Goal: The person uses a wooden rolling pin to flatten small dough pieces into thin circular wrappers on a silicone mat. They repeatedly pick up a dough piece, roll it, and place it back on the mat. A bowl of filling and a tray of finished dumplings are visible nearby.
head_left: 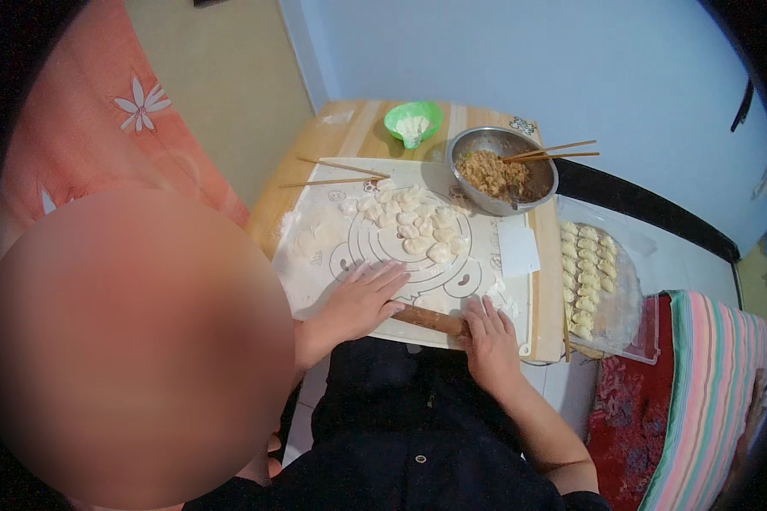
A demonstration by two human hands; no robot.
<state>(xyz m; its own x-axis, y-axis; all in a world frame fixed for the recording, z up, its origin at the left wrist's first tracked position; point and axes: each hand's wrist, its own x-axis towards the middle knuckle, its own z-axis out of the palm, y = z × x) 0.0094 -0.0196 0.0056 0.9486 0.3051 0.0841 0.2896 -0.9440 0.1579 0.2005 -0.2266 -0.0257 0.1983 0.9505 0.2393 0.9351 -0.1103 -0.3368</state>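
Dark clothing (418, 460) filled lower centre. Above it, the rolling pin (432, 319) lay on the mat (302, 291); left hand (360, 300) and right hand (490, 345) rested at its ends, fingers (387, 274) extended, unwrapped. I judged rolling in hand; the next move called for level pressure.

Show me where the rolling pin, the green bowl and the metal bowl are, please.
Rolling pin (432, 318): head view, on the bare middle of its barrel.
Green bowl (435, 118): head view, on the right side of its wall.
Metal bowl (541, 181): head view, on the inner wall at its right.
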